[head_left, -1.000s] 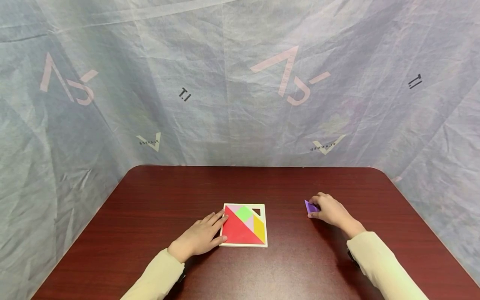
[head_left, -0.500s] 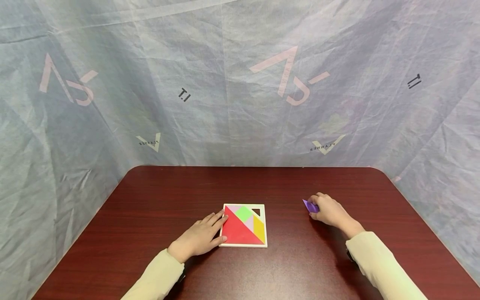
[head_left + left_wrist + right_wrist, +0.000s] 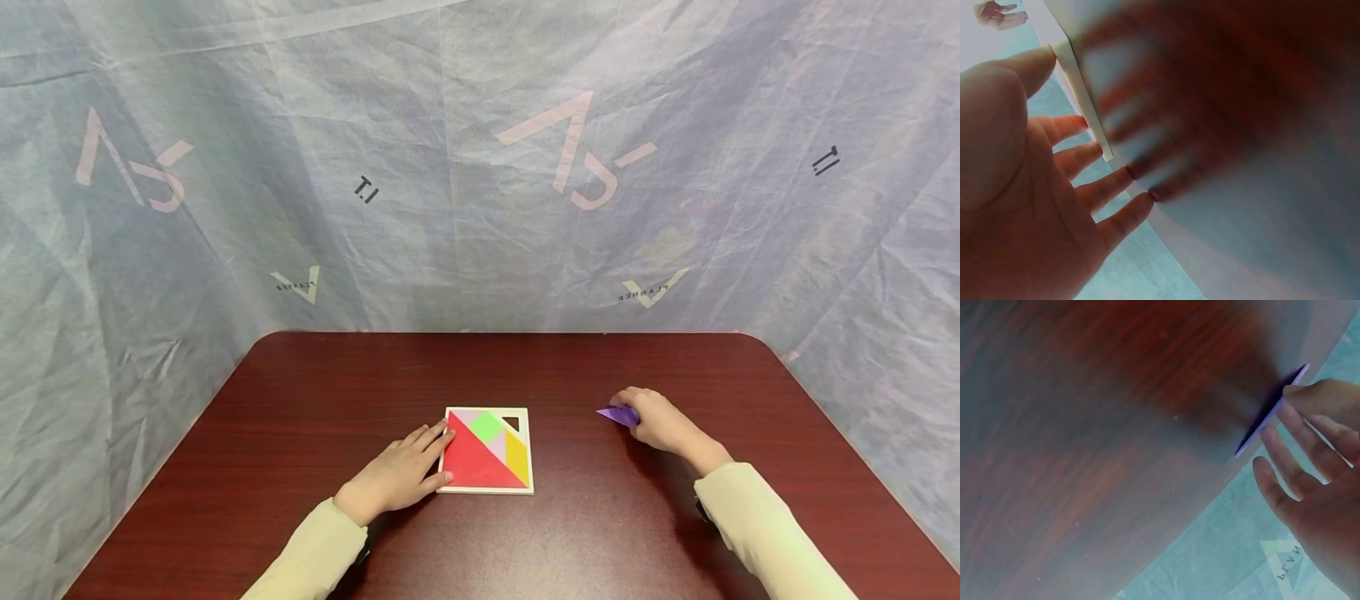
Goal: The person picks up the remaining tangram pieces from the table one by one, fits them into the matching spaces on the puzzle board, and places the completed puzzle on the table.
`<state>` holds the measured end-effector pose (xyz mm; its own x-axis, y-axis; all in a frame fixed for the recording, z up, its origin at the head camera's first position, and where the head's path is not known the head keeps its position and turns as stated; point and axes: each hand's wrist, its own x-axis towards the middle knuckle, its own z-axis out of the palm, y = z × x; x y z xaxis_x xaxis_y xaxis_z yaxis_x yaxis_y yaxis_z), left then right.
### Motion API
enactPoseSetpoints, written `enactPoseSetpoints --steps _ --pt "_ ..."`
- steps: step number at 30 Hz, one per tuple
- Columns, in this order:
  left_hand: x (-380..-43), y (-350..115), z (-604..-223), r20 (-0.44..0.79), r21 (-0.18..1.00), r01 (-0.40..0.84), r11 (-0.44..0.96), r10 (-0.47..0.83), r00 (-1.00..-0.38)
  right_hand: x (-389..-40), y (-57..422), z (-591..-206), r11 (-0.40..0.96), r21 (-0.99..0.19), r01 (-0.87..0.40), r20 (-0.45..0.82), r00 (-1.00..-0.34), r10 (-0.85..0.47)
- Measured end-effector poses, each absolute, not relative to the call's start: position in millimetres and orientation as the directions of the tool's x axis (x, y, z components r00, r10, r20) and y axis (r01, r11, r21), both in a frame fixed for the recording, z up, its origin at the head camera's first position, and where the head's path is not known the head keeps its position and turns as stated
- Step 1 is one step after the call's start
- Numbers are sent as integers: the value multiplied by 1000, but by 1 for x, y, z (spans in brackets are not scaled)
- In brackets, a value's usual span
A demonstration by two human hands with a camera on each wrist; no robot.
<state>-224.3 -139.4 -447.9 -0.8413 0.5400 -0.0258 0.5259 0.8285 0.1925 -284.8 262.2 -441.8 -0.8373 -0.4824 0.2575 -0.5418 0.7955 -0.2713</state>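
Note:
A square tangram puzzle (image 3: 483, 462) lies on the table, with red, pink, green and yellow pieces inside its white frame. A dark triangular gap shows at its far right corner. My left hand (image 3: 396, 473) rests at the frame's left edge, fingers spread and fairly straight, fingertips over the red part. In the left wrist view the left hand (image 3: 1054, 162) touches the edge of the white frame (image 3: 1079, 78). Off to the right, my right hand (image 3: 660, 423) pinches a purple triangular piece (image 3: 619, 415). The right wrist view shows that purple piece (image 3: 1269, 415) between thumb and fingertips.
The dark red wooden table (image 3: 337, 392) has rounded far corners. Behind it and at both sides hangs a grey printed cloth (image 3: 450, 208). Cream sleeves (image 3: 768, 525) cover both forearms.
The purple piece has turned in my right hand's fingers, its tip now pointing left toward the puzzle. The left hand and the puzzle have stayed put.

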Motion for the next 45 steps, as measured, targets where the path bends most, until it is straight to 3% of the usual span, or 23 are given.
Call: enactPoseSetpoints --steps 9,19,27,34,39,45 --pt "-224 -139 -448 -32 201 521 829 537 -843 -283 263 -443 794 -256 -552 278 -828 -486" --pt "-224 -139 -447 -38 202 515 833 533 -845 -282 262 -439 892 -207 -402 202 -910 -363" --pt "-223 -139 -446 -30 199 521 830 536 -844 -285 261 -440 763 -249 -597 251 -800 -544" --pt "-223 -139 -446 -37 202 519 831 536 -844 -286 260 -440 720 -273 -638 280 -769 -575" --pt "-224 -139 -445 -30 197 522 830 537 -843 -286 260 -438 768 -292 -570 283 -818 -500" --pt "-223 -139 -444 -34 206 520 829 537 -843 -283 259 -433 869 -257 -424 202 -903 -380"
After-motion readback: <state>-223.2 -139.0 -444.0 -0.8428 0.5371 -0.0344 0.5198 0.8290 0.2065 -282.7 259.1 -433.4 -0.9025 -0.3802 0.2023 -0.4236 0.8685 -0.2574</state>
